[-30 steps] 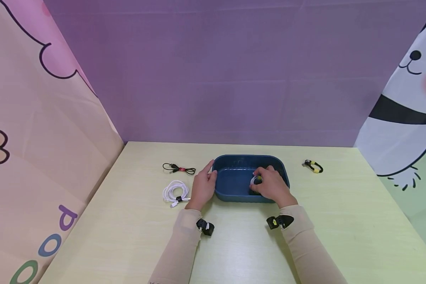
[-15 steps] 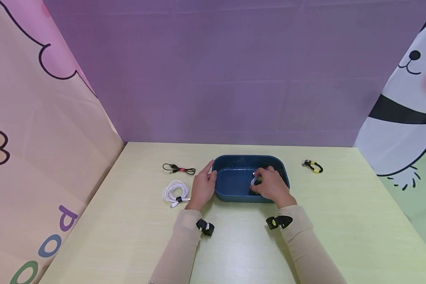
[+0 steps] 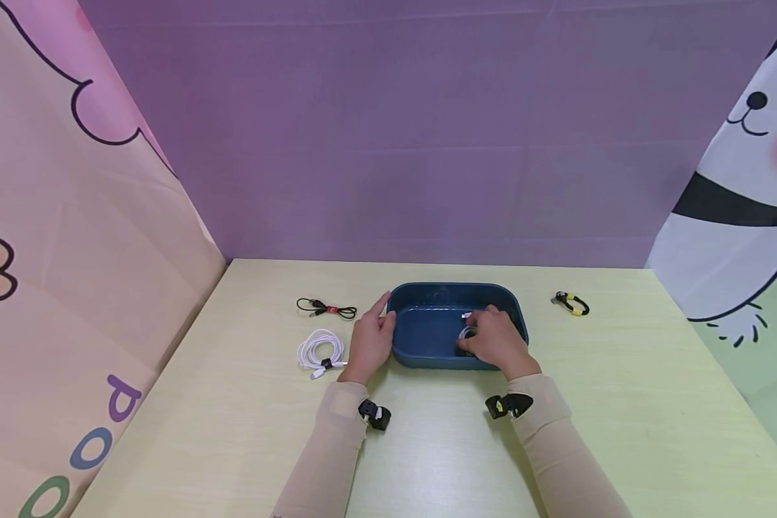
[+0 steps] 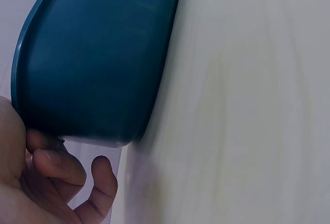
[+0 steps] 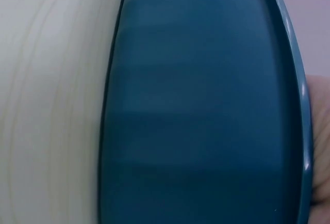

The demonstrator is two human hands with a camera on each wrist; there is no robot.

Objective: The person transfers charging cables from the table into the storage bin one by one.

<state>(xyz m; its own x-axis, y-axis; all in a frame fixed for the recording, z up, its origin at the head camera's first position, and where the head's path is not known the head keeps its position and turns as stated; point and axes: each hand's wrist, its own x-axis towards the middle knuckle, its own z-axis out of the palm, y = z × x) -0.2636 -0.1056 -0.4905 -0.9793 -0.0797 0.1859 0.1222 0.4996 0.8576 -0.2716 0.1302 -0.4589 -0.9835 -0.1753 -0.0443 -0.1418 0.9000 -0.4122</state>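
A blue rectangular tray point(image 3: 427, 362) sits on the table. Against its left end rests the left hand point(image 3: 370, 344), fingers relaxed along the outer wall; the left wrist view shows that hand point(image 4: 62, 182) at the blue wall point(image 4: 98, 64). The right hand point(image 3: 500, 339) reaches over the front rim into the tray's right part, its thumb and fingers around a coiled cable point(image 3: 467, 333) with pale loops. Much of that coil is hidden by the hand. In the right wrist view the tray wall point(image 5: 201, 100) covers most of the hand point(image 5: 320, 141).
Left of the tray lie a black cable with a red tie point(image 3: 332, 309) and, nearer the front, a white coiled cable with a black tie point(image 3: 321, 352). A short black and yellow cable point(image 3: 571, 303) lies to the right. A purple cloth point(image 3: 388, 144) hangs behind the table.
The right hand's fingers have shifted slightly at the coiled cable, and a small pale end shows beside the fingertips. The left hand and the tray have stayed in place.
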